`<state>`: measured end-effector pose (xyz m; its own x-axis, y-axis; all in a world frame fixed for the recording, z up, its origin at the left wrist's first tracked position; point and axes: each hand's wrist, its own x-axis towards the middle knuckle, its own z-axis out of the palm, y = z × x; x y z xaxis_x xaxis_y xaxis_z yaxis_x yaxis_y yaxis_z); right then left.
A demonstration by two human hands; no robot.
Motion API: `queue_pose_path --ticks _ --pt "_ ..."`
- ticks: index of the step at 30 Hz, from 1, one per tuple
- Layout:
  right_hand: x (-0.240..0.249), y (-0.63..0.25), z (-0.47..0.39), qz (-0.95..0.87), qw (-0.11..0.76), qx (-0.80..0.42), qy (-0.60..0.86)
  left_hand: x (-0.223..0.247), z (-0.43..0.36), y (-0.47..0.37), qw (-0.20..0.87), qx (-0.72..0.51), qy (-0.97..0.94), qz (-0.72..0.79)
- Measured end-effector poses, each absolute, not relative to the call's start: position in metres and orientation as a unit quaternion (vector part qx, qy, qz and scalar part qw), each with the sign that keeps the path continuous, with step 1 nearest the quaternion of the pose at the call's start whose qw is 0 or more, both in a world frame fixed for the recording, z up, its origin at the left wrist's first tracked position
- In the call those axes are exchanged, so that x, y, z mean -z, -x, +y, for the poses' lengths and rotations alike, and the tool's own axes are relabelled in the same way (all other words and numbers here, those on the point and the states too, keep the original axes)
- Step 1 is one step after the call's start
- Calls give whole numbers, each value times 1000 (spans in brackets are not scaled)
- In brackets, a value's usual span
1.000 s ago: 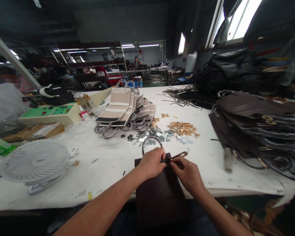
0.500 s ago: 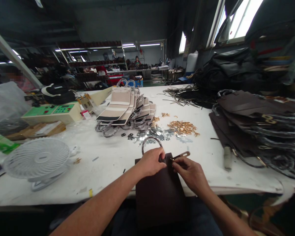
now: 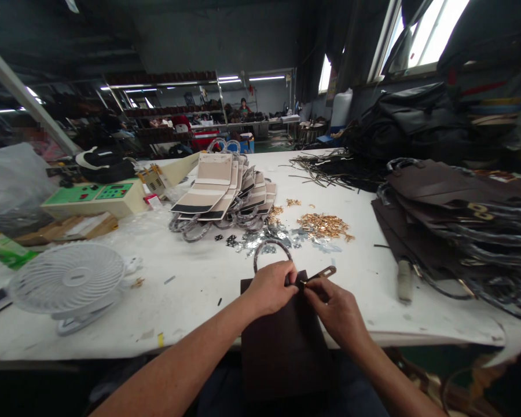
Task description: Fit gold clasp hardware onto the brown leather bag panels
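A dark brown handbag piece [image 3: 282, 359] stands against the table's near edge, reaching down to my lap. Its round, plastic-wrapped handle [image 3: 272, 242] rises from the top. My left hand [image 3: 271, 288] is closed on the top edge of the bag, thumb and fingers pinching it. Close beside it, my right hand [image 3: 336, 307] pinches a small gold metal fitting [image 3: 304, 283] at the bag's upper right. A brown strap end with a slot [image 3: 329, 271] sticks out past the right fingers. The fingers hide where the fitting meets the bag.
Ahead lie gold fittings [image 3: 323, 225] and flat metal plates [image 3: 267, 236]. Behind them is a stack of beige-lined bag pieces [image 3: 215, 182]. Brown bags [image 3: 429, 191] are piled right, near a grey cylinder [image 3: 404, 281]. A white fan [image 3: 69, 278] and a green-topped machine [image 3: 99, 200] stand left.
Both hands stay at the bag's top edge with the same grips. My left fingers have shifted slightly right along with the bag. The whole view has moved a little.
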<state>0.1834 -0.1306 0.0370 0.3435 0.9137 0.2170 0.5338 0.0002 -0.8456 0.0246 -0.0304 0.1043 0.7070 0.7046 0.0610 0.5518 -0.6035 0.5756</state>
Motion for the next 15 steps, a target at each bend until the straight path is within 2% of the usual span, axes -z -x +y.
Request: queue_pose_path --ticks 5,15 --pt "-32 -183 -130 -555 454 -191 670 -103 -32 -27 271 -173 -878 354" --pt "-51 -188 -125 -620 344 -129 693 -102 -37 -27 281 -215 -860 369"
